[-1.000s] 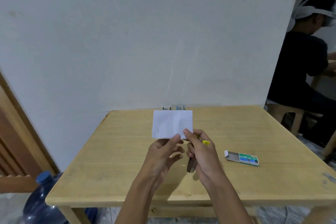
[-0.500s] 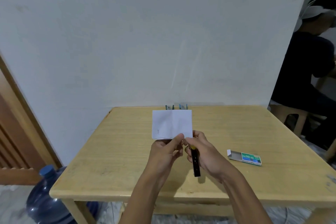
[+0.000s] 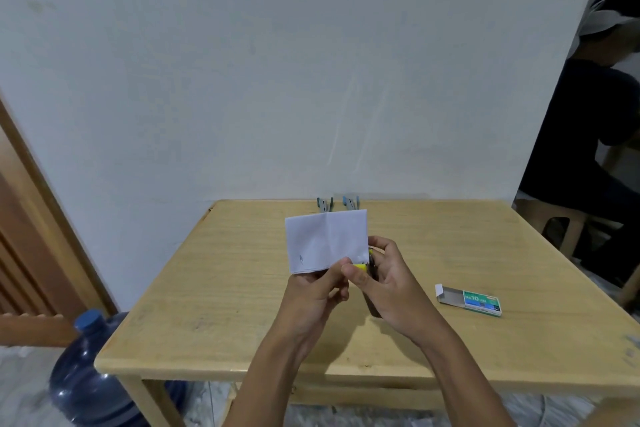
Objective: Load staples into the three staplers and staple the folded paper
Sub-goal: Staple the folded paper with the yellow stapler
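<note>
My left hand (image 3: 317,291) pinches the lower edge of the folded white paper (image 3: 325,239) and holds it upright above the table. My right hand (image 3: 388,284) grips a dark stapler with a yellow part (image 3: 361,267), whose nose meets the paper's lower right corner. Most of that stapler is hidden inside my fingers. Two more staplers (image 3: 337,203), grey and blue, lie at the table's far edge, partly hidden behind the paper. An open green box of staples (image 3: 471,300) lies on the table to the right of my hands.
The wooden table (image 3: 225,288) stands against a white wall. A blue water jug (image 3: 86,374) sits on the floor at the left near a wooden door frame. A person in dark clothes (image 3: 588,135) sits on a stool at the right.
My right hand has turned the stapler and raised it to the paper's lower right corner. The yellow part now shows beside my left thumb. The paper stays held up.
</note>
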Motion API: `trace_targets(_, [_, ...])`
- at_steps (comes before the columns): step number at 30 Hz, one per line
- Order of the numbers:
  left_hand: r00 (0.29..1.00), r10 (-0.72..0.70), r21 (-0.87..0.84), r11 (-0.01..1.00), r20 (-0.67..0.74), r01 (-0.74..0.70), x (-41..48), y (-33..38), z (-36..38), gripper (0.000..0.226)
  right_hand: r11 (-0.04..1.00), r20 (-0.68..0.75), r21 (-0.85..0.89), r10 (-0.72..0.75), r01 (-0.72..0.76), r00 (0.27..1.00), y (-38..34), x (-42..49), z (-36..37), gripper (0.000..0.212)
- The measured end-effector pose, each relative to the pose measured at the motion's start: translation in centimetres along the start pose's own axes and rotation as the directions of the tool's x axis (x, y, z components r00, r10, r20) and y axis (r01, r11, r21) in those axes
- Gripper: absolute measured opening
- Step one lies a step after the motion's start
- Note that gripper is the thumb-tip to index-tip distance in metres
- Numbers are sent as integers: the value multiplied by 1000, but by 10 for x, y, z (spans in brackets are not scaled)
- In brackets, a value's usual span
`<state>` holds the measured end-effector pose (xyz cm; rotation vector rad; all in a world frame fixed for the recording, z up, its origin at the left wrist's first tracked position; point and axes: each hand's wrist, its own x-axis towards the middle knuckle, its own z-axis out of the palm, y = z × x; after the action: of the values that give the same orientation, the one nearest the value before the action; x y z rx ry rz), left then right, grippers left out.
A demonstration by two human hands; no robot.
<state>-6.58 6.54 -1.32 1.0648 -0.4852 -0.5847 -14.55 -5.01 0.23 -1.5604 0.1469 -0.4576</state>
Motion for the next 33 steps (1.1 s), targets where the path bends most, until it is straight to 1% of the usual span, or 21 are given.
trace_targets(3, [1000,-12,-12,1000,26,12,-1,1,-2,27,1000,20,21,17,-17,1000,0,0,1,59])
trace_targets(7, [999,-49,-25,998,16,49,0,4,-5,25,998,66,47,28,-31,997,-1,-1,0,60])
trace_targets(9, [996,-90,-97,991,22,92,-1,5,-7,22,997,76,64,27,-32,997,-3,-1,0,59])
trace_targets(12, [984,-165,-204,963,64,174,-3,3,-10,10,997,104,68,30,-37,994,-6,-3,2,60])
trace_targets(13, [981,-176,-236,953,82,190,-4,2,-10,11,998,103,61,26,-32,994,-8,-3,2,59])
trace_targets(16, [982,-150,-349,919,118,183,-4,1,-12,23,999,70,32,-6,4,998,-12,-5,6,60])
trace_targets(19, [986,-116,-432,888,124,158,-1,1,-13,50,999,28,17,-34,34,999,-14,-7,11,57])
trace_targets(20, [987,-106,-447,882,124,151,-1,1,-13,54,999,17,16,-39,38,999,-15,-8,12,57])
trace_targets(21, [987,-97,-459,877,129,146,-1,2,-12,53,999,17,8,-45,45,999,-15,-8,14,58])
trace_targets(26, [987,-57,-466,876,148,120,-7,6,-4,32,997,48,-41,-60,62,997,-16,-8,19,73])
trace_targets(28, [990,-63,-447,887,123,113,-9,3,-4,21,997,53,-41,-63,65,997,-17,-7,20,74])
trace_targets(30, [992,-81,-442,889,102,118,-7,-2,-5,22,998,67,-25,-57,58,996,-17,-7,20,73])
trace_targets(33, [995,-45,-380,922,90,76,-3,-5,-6,11,999,84,27,-41,38,996,-18,-7,21,70])
